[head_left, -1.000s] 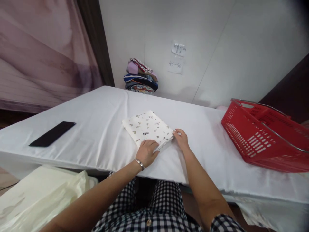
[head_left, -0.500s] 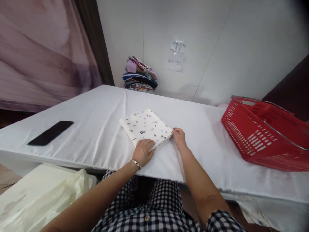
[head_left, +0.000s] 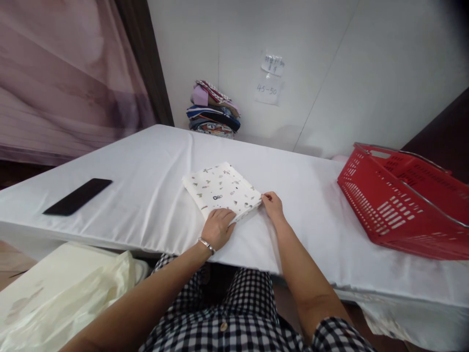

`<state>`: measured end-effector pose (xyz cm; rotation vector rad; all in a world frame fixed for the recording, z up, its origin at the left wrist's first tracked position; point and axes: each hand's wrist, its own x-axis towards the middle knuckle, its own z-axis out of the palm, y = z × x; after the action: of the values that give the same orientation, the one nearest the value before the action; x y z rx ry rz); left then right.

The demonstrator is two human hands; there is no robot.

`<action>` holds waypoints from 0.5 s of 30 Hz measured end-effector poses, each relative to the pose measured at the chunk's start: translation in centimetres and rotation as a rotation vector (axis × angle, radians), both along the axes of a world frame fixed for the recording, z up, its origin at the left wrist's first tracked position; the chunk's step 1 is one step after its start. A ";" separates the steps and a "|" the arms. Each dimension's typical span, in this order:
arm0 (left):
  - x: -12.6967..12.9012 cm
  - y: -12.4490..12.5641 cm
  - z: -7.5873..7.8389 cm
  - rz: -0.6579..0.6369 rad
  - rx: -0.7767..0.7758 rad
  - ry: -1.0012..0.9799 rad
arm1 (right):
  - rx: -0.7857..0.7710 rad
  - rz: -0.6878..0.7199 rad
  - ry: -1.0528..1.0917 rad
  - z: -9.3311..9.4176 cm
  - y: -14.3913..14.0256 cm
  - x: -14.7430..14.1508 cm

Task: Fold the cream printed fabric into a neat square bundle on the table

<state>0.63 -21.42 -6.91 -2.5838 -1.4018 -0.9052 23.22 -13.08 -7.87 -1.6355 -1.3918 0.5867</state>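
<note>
A folded white cloth (head_left: 222, 188) with small printed motifs lies at a slant in the middle of the white-covered table (head_left: 300, 215). My left hand (head_left: 219, 226) rests on its near corner, fingers laid flat on top and the thumb apart at the edge. At the right corner, my right hand (head_left: 271, 203) pinches the cloth between thumb and fingers. Both hands touch the cloth while it stays on the table. Whether it is a garment or a plain piece of fabric, I cannot tell.
A red plastic basket (head_left: 388, 210) with metal handles stands at the right. A flat black object (head_left: 78, 196) lies at the left. Folded fabrics (head_left: 213, 110) are stacked against the wall behind. Below left is a white box (head_left: 54, 274) with a crumpled plastic bag (head_left: 91, 288).
The view has tilted slightly, so things sit a little higher in the picture. Both hands keep their places on the cloth, which looks almost unchanged.
</note>
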 end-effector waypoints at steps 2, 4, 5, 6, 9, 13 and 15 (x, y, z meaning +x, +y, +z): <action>0.0 0.0 -0.1 -0.004 0.001 -0.002 | -0.028 -0.028 -0.069 0.2 -0.2 0.1; 0.0 0.0 -0.2 -0.008 0.003 -0.004 | -0.056 -0.033 -0.097 0.4 -0.4 0.1; 0.0 0.0 -0.2 -0.010 0.004 -0.004 | -0.064 -0.024 -0.096 0.5 -0.4 0.0; -0.1 0.1 -0.3 -0.012 0.005 -0.004 | -0.065 -0.014 -0.090 0.6 -0.5 0.0; -0.1 0.1 -0.4 -0.017 0.000 -0.003 | -0.050 -0.009 -0.078 0.8 -0.6 -0.2; -0.1 0.1 -0.5 -0.022 0.004 -0.007 | -0.027 -0.033 -0.089 0.6 -0.5 -0.2; -0.1 0.1 -0.5 -0.018 0.006 -0.011 | -0.011 -0.033 -0.088 0.5 -0.4 -0.2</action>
<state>0.54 -21.37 -7.37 -2.5952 -1.3793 -0.9254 23.02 -13.45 -7.41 -1.7076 -1.4246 0.5091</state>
